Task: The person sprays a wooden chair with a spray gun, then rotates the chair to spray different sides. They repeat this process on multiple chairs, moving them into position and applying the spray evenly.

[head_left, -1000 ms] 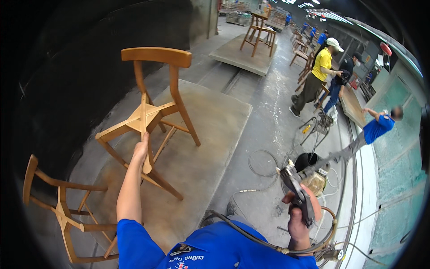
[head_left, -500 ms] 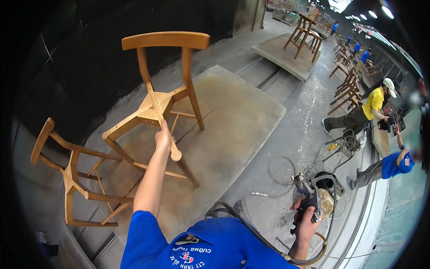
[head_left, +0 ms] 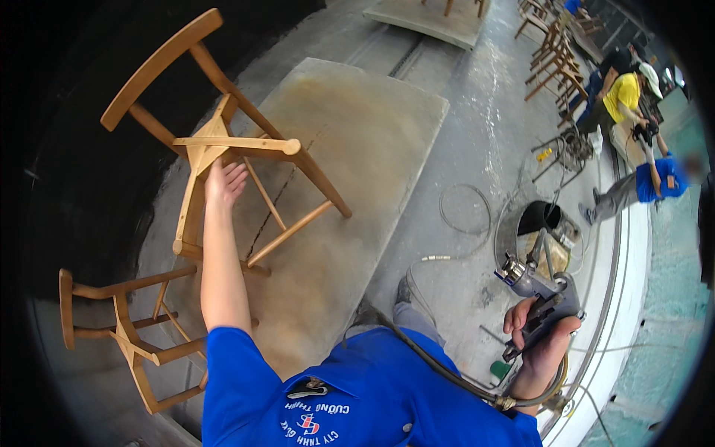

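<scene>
Two bare wooden chair frames near you: one tilted chair (head_left: 207, 154) at 10 o'clock, a second chair (head_left: 138, 347) at 8. One spray gun (head_left: 562, 296) at 4, one hose (head_left: 428, 359) crossing your blue shirt (head_left: 350, 391). Two concrete platforms: near platform (head_left: 357, 149) at 12, far platform (head_left: 417, 22) toward 1. One co-worker in yellow (head_left: 624, 93) at 2, one in blue (head_left: 655, 182) at 3.

Your left arm reaches out almost straight, left hand (head_left: 225, 182) touching the tilted chair's seat frame, fingers loosely curled and slightly parted; can't tell if they grip. Your right arm is bent, coming in at 5; right hand (head_left: 550, 350) is wrapped around the spray gun's handle, nozzle end toward 3.

Seat frame hides your left thumb. Your left arm covers part of the second chair. Top edge cuts the far platform's chair to its legs. Can't make out the tilted chair's floor contact. Stacked chairs (head_left: 553, 63) at 1 overlap, uncountable.
</scene>
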A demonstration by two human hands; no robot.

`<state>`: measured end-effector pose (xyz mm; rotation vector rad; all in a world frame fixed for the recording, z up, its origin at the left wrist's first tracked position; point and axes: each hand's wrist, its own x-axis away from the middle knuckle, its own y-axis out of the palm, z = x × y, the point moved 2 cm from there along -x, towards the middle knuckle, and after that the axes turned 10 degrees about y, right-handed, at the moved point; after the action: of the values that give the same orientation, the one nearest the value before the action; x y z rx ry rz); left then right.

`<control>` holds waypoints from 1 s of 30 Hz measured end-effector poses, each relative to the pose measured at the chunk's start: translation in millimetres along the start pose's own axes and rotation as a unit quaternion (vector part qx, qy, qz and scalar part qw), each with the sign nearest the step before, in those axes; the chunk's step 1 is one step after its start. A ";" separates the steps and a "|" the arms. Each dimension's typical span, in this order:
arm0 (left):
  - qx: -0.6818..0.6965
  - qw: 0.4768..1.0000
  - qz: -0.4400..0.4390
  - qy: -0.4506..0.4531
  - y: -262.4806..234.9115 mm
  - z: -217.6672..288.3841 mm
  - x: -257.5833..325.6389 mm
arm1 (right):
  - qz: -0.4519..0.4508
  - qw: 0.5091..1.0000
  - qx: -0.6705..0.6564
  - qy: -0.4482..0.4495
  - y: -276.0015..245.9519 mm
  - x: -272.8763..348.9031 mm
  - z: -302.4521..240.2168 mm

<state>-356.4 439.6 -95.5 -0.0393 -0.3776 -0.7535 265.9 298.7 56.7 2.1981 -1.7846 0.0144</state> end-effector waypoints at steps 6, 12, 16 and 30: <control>-0.089 0.995 -0.037 -0.005 -87.4 -151.5 106.6 | 0.096 0.977 0.131 0.139 -24.6 -19.5 30.1; 0.024 0.906 0.099 -0.410 -158.1 -387.1 206.0 | 0.139 0.942 0.188 0.239 -68.7 -68.1 80.9; -0.144 0.866 0.136 -0.459 -168.5 -450.1 259.6 | 0.119 0.931 0.201 0.281 -104.2 -120.1 85.4; -0.206 0.911 0.140 -0.329 46.6 -364.5 307.6 | -0.299 0.944 -0.063 0.125 -153.7 -377.1 -54.5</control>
<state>-3.5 209.1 -323.4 -0.7491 -0.8278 -0.5049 338.4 698.8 -2.3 2.4201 -0.9131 0.0401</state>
